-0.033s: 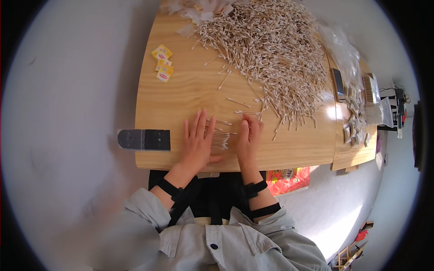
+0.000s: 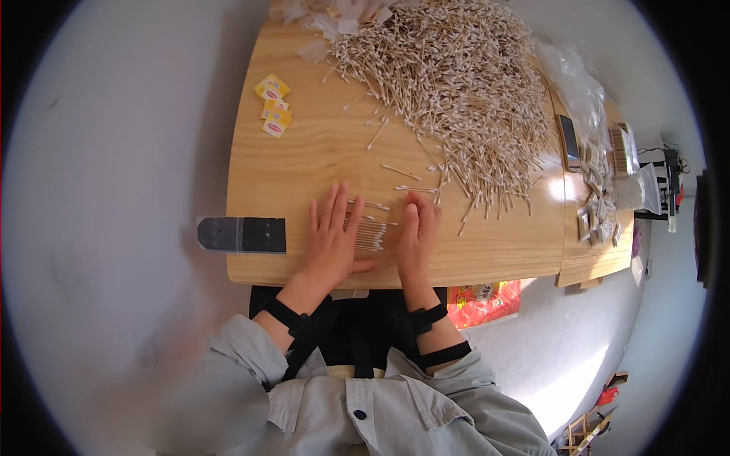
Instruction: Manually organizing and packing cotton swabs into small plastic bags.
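Observation:
A row of cotton swabs (image 2: 372,234) lies side by side near the table's front edge. My left hand (image 2: 330,239) rests flat on their left ends, fingers stretched out and thumb spread to the right; it hides part of the row. Just right of the row is my right hand (image 2: 417,231), closed with its fingers curled in. What its fingers hold, if anything, is hidden. A few loose swabs (image 2: 415,189) lie beyond my fingertips. A large heap of cotton swabs (image 2: 471,91) covers the far part of the table.
Yellow packets (image 2: 275,114) lie at the table's left. A dark strip (image 2: 251,235) sticks out past the left edge. On the right are a phone (image 2: 568,140), clear plastic bags (image 2: 570,76) and small filled packs (image 2: 598,222). A red bag (image 2: 487,302) is below the front edge.

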Demonstrator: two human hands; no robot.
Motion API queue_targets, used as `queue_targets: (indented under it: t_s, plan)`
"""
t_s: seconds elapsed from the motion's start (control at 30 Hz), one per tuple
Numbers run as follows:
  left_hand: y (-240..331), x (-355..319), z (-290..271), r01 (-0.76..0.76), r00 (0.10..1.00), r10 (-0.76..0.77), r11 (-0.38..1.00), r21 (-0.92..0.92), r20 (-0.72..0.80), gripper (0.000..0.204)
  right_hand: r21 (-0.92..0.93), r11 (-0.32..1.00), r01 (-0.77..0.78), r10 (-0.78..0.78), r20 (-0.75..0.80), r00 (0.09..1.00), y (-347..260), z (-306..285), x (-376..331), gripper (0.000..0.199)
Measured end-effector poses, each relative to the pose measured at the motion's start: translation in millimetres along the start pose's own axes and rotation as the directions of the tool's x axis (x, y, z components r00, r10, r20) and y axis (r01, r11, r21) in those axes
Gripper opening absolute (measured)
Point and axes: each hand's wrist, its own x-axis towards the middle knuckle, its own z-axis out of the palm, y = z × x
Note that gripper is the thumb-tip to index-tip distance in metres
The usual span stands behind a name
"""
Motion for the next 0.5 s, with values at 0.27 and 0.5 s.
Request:
queue_targets:
  t_s: [0.27, 0.5]
  plan:
    - [-7, -13, -8, -0.02, 1.0, 0.02, 1.0, -0.001, 0.005, 0.109, 0.221, 0.973, -0.064, 0.055, 0.047, 0.997, -2, 23, -26, 0.04]
    - [-13, -17, 8, -0.021, 1.0, 0.02, 0.996, 0.09, 0.008, 0.115, 0.131, 0.991, -0.003, -0.009, 0.092, 0.996, -8, 44, -30, 0.044]
